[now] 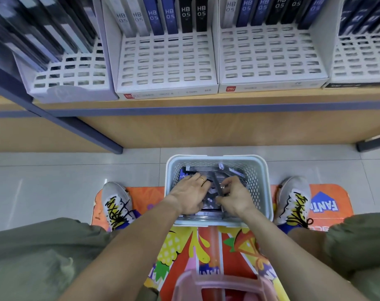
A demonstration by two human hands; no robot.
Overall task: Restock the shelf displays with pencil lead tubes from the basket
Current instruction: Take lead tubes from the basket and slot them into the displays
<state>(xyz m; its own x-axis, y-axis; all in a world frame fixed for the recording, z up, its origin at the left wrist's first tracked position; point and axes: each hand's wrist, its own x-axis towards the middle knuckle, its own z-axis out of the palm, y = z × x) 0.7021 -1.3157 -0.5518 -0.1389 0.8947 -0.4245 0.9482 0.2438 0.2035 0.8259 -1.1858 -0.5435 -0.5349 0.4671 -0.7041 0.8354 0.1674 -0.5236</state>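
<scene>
Left hand (190,195): reaches down into the basket, palm down, fingers extended and laid flat over the tubes near the left wall; a ring on one finger; grips nothing that I can make out.
Right hand (233,197): also inside the basket, toward the near right corner; fingers curled, pinching a dark pencil lead tube (217,185) that stands tilted above the pile.
Basket (263,187): white, perforated, on the floor tiles with its near edge on an orange mat (206,246), between the two shoes.
Basket contents: loose heap of tubes (232,170), black and blue, lying crosswise.
Shelf display trays (167,61): white slotted trays along the shelf's front edge; tubes marked HB 0.5 stand only in their back rows.
</scene>
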